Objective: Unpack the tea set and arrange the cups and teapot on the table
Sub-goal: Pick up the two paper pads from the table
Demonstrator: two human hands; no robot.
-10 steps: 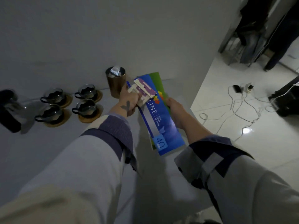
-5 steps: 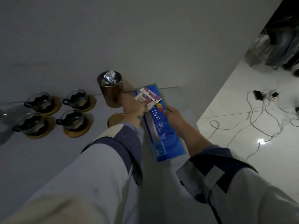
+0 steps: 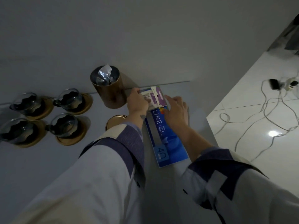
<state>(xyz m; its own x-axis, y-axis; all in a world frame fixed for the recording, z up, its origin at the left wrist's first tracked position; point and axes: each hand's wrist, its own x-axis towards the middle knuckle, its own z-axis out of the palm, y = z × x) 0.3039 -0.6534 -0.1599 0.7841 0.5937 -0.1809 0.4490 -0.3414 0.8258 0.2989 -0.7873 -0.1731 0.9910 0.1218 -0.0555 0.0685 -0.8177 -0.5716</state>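
Fingers [image 3: 146,99] of left hand [image 3: 137,102] pinched small white-purple card packet [image 3: 154,98] atop long blue glossy folder [image 3: 166,138]; right hand [image 3: 175,111] adjacent, fingers spread flat, holding nothing.

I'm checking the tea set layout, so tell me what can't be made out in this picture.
Head view only:
- Teapot: none in frame, possibly beyond the left edge.
- Front-left cup: cut off by the left edge.
- Gold lid: half hidden by the left sleeve.
- Small packet: print too small, partly covered by the left hand.
- Copper canister: foil hides its contents.
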